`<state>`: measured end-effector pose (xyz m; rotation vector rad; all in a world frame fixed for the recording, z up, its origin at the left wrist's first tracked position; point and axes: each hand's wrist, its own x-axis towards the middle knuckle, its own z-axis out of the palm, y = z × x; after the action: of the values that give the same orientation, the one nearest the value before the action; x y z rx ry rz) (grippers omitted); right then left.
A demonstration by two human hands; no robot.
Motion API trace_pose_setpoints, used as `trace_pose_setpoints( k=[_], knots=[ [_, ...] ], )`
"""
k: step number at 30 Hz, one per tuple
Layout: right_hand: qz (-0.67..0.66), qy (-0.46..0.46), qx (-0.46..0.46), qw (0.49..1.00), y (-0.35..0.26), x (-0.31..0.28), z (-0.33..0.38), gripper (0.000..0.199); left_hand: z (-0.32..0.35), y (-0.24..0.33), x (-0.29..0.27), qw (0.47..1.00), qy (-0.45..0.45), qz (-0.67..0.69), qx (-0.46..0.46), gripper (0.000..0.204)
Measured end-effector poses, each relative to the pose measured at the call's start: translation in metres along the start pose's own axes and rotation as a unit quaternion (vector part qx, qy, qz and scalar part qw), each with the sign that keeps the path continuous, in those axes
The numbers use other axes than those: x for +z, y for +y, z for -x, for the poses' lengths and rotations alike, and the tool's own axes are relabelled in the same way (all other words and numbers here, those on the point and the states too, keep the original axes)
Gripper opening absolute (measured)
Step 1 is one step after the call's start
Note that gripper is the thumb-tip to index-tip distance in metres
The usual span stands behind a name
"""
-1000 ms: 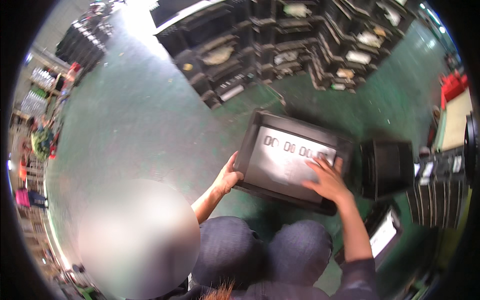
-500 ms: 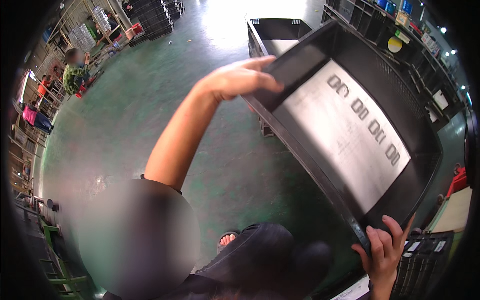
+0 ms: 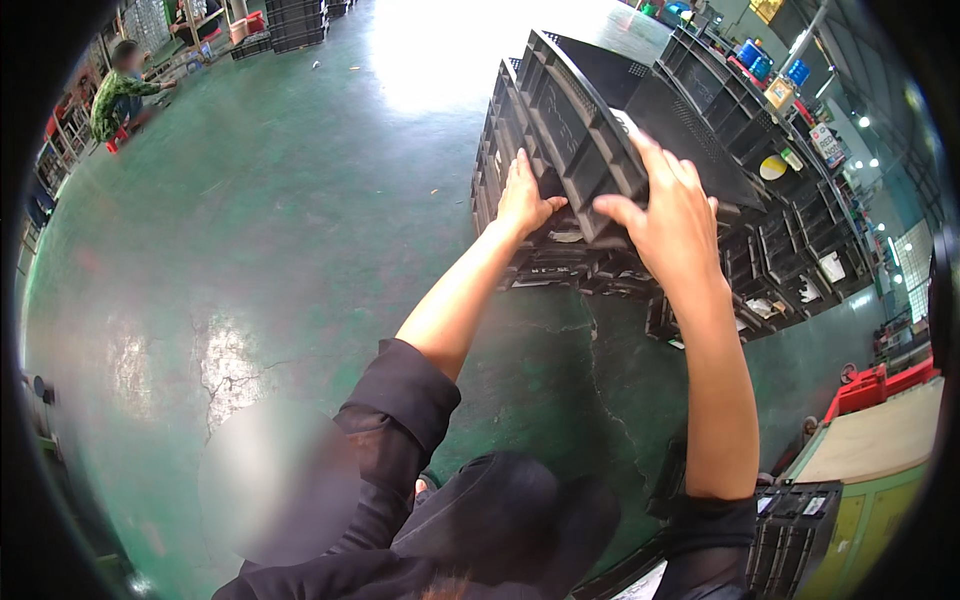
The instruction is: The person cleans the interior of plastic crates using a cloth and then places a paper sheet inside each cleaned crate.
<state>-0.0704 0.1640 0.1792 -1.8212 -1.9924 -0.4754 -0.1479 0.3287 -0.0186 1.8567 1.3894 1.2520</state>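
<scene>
A black plastic crate (image 3: pixel 572 130) sits tilted on top of a stack of similar crates (image 3: pixel 492 165). My right hand (image 3: pixel 678 215) grips its near rim, thumb on the outer wall and fingers reaching over the edge. At the near left corner of the stack, my left hand (image 3: pixel 527 200) has its fingers stretched along the crates' side, its thumb apart beneath the tilted crate. Whether it bears any of that crate's weight I cannot tell. The crate's floor is mostly hidden by its walls and my right hand.
More stacked black crates (image 3: pixel 800 250) stand to the right, with blue bottles (image 3: pixel 752 58) behind. A green cabinet with a pale top (image 3: pixel 870 430) is at the lower right. Far left, a person (image 3: pixel 120 95) sits low. Cracks run through the green floor (image 3: pixel 330 250).
The crate has swung away from me onto the stack, and its inside floor has gone out of sight. My right hand moved forward with it; my left hand shifted off its rim to the side.
</scene>
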Motion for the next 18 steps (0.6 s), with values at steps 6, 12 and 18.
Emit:
trace_pose_setpoints(
  k=[6,12,18],
  knots=[
    [0.005,-0.015,-0.033,0.999,0.002,0.042,-0.059,0.075,0.014,0.009,-0.014,0.999,0.021,-0.046,-0.003,0.074],
    [-0.045,0.001,-0.059,0.997,0.009,0.071,-0.098,0.065,0.015,-0.007,-0.008,0.997,0.048,-0.039,0.045,0.066],
    [0.032,-0.013,-0.010,0.999,-0.010,0.088,-0.111,0.075,0.019,-0.011,-0.013,0.996,0.064,-0.026,0.051,0.063]
  ],
)
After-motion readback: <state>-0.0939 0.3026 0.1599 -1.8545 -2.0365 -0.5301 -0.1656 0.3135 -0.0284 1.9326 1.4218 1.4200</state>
